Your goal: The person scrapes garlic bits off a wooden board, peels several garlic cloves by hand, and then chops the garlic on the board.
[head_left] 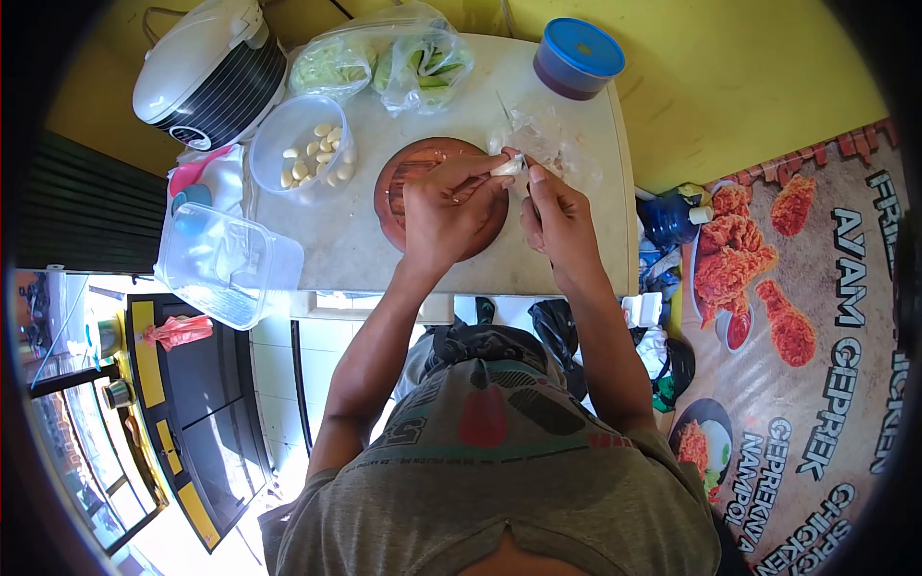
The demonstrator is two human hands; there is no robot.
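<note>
Over the right side of a round wooden board (392, 202), my left hand (447, 206) pinches a small whitish garlic clove (507, 167) between its fingertips. My right hand (562, 219) is closed beside it, touching the clove's right end and gripping a knife whose thin blade (503, 108) points up and away. The handle is mostly hidden in the fingers. Thin pale peels (552, 139) lie on the table just beyond the hands. To the left of the board, a clear round tub (272, 134) holds several peeled cloves (323, 146).
A rice cooker (206, 77) stands at the back left, near bags of green vegetables (423, 69). A blue-lidded container (582, 50) is at the back right. An empty clear box (226, 264) sits at the table's left edge, by a pink utensil (197, 171).
</note>
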